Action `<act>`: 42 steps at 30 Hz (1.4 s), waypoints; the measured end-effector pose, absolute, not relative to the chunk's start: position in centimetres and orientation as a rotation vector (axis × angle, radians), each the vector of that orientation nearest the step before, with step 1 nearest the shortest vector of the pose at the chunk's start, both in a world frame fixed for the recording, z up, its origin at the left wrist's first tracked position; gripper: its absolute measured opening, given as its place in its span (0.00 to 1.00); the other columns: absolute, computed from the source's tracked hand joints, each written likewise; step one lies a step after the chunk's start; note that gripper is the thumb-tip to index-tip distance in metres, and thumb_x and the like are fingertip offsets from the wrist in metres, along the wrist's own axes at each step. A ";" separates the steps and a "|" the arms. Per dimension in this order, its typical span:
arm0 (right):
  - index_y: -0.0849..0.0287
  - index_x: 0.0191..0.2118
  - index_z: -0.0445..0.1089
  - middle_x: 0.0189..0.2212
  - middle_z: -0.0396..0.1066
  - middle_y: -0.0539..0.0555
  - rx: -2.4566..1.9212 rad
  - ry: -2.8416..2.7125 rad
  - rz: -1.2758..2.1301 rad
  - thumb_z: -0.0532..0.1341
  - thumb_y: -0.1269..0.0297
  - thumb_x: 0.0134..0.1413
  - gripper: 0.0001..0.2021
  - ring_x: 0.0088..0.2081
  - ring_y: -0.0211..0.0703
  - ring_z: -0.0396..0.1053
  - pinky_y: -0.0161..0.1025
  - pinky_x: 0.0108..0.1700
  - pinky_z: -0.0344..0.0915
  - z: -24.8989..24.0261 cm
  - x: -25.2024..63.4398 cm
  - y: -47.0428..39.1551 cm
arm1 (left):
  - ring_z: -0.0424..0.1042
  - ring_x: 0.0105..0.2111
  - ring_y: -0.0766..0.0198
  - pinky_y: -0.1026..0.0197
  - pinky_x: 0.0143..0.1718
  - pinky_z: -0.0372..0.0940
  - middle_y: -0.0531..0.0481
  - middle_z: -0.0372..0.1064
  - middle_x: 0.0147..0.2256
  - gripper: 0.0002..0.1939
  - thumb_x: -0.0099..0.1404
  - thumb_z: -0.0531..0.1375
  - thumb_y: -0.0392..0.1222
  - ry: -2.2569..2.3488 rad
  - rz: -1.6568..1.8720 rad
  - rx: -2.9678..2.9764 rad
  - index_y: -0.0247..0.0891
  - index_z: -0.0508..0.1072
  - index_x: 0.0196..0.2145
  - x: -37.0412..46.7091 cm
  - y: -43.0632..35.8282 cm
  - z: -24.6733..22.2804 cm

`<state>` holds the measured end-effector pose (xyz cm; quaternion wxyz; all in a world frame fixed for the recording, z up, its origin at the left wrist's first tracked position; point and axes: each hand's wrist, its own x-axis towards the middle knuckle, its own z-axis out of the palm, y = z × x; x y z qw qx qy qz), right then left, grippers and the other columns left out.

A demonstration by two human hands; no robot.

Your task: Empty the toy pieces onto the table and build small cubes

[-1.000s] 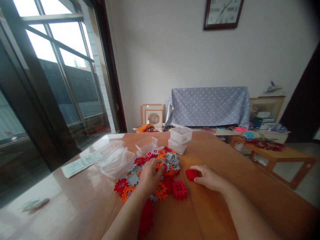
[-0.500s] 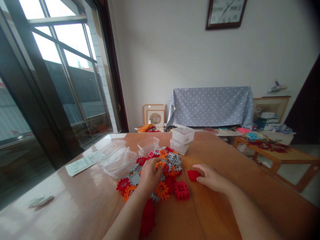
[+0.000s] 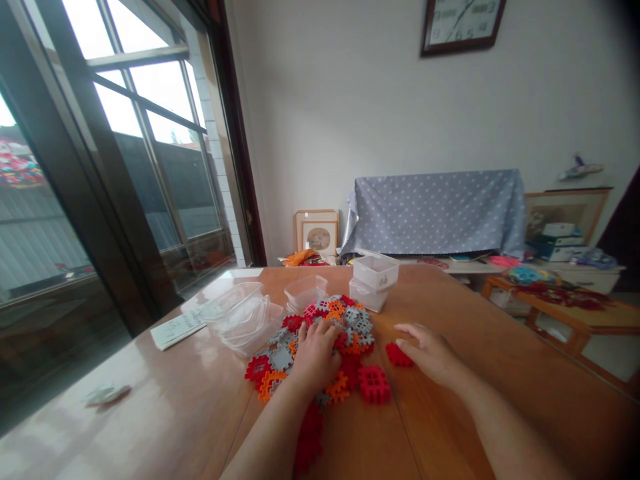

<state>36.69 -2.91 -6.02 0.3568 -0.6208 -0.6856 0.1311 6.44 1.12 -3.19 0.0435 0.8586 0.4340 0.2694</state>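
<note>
A pile of red, orange and grey plastic interlocking pieces (image 3: pixel 281 357) with notched edges lies on the table. On top of it rests my left hand (image 3: pixel 319 350), palm down with its fingers spread and nothing visible in its grasp. My right hand (image 3: pixel 425 350) hovers to the right of the pile, thumb and fingers apart. Beside its thumb, on the tabletop, is a small red piece (image 3: pixel 398 355); whether the thumb touches it I cannot tell. Between both hands sits a red stack of pieces (image 3: pixel 374 385), and a dark red row (image 3: pixel 309 440) runs toward me, partly behind my left forearm.
Clear plastic tubs and lids (image 3: pixel 247 323) are heaped left of the pile, with another clear tub (image 3: pixel 306 292) behind it. Two white containers (image 3: pixel 376 272) stand stacked at the back. A paper pad (image 3: pixel 177 328) and a small pale packet (image 3: pixel 107 395) lie on the left.
The fingers of my left hand have spread across the pile, hiding an orange piece that showed by them. My right hand stays by the small red piece. The whole view has shifted slightly.
</note>
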 end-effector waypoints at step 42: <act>0.59 0.52 0.74 0.48 0.78 0.59 -1.555 -1.662 0.452 0.59 0.52 0.58 0.21 0.46 0.51 0.75 0.45 0.50 0.70 -5.9 35.4 -3.1 | 0.67 0.48 0.46 0.43 0.53 0.57 0.44 0.72 0.45 0.16 0.52 0.63 0.42 1.313 0.308 2.745 0.43 0.72 0.40 6.1 -2.1 -0.7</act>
